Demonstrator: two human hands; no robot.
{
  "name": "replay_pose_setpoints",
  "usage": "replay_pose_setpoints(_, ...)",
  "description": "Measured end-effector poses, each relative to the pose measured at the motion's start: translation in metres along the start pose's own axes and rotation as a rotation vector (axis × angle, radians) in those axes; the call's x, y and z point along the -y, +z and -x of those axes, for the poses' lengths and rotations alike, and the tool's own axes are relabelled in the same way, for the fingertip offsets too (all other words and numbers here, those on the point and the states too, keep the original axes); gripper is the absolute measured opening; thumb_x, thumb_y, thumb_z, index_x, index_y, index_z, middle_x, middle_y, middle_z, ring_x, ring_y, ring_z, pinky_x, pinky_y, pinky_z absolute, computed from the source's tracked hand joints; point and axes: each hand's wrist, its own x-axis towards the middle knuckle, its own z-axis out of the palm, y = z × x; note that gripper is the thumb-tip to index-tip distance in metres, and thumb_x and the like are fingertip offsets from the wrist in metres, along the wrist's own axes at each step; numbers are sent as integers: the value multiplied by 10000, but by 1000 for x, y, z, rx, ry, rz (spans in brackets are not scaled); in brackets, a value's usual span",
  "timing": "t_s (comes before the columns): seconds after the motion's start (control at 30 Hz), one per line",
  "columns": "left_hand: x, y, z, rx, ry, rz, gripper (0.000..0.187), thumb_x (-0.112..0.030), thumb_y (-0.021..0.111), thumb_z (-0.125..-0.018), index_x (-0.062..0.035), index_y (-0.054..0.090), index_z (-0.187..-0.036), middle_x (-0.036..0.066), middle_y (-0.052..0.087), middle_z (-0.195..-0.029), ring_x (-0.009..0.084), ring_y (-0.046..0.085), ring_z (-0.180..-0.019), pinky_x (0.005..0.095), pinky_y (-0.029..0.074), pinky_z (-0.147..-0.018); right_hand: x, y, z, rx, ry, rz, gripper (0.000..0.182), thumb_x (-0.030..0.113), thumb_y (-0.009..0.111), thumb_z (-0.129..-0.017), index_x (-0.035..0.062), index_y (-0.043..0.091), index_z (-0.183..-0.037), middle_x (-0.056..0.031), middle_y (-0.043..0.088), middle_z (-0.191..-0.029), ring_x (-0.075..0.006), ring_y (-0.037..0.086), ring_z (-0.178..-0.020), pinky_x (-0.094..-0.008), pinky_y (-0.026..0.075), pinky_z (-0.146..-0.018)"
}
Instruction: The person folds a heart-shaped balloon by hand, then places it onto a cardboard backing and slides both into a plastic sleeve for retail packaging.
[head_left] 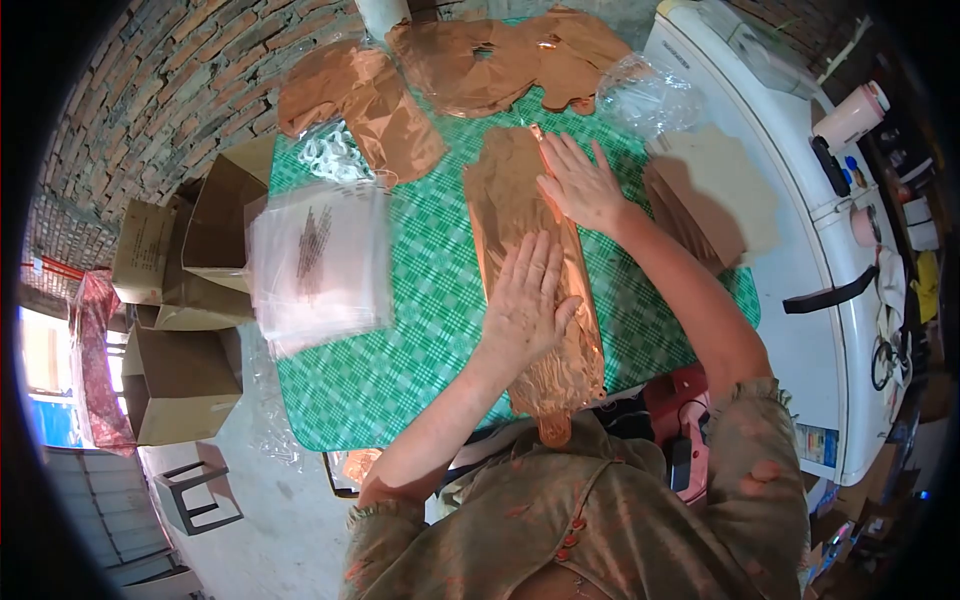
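A flat, copper-coloured foil balloon (490,200), folded into a long strip, lies on the green checked tablecloth (430,260). Its narrow tail hangs over the near table edge toward my body. My left hand (525,300) rests palm down on the middle of the foil, fingers stretched out. Further up, my right hand (583,188) lies flat along the foil's right edge, near the far end, fingers also extended. Neither hand grips anything. Creases show in the foil near the close end.
More copper foil balloons (460,65) lie at the table's far side. Left are a stack of clear printed bags (320,265) and a white bundle (335,155). Right are brown and beige sheets (715,190), clear plastic (650,95) and a white refrigerator (780,220). Cardboard boxes (180,375) stand left.
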Motion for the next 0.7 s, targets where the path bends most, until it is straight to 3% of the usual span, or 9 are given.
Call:
replay_pose_setpoints(0.43,-1,0,0,38,-16,-12,764,-492,441,-1089,53,334,-1613,236,310,-1691,367,224,-1603,478,152,-1327,-11,0,-44,-94,-37,214,645,494,389,-1095,64,428,-1575,-115,389,-1679,-310,281,-1584,-590,168,-1258)
replay_pose_setpoints(0.53,0,3,1,22,-10,-17,765,-492,444,-1088,52,333,-1614,236,318,-1687,367,232,-1599,480,154,-1326,-3,13,-40,-396,-186,286,613,452,504,-1062,67,459,-1538,-127,486,-1594,-328,381,-1516,-559,253,-1217)
replay_pose_setpoints(0.63,1,4,0,-5,-11,-6,761,-491,446,-1086,52,343,-1609,235,328,-1682,368,243,-1595,483,157,-1325,8,7,-35,-357,-80,-24,531,377,639,-992,61,573,-1413,-115,600,-1419,-327,491,-1388,-519,362,-1132)
replay_pose_setpoints(0.7,1,4,0,-3,-7,-10,758,-492,447,-1085,53,354,-1604,233,334,-1680,364,249,-1593,484,158,-1325,10,-6,-43,-314,-8,-23,454,344,693,-948,63,642,-1301,-108,635,-1299,-321,536,-1295,-497,416,-1058)
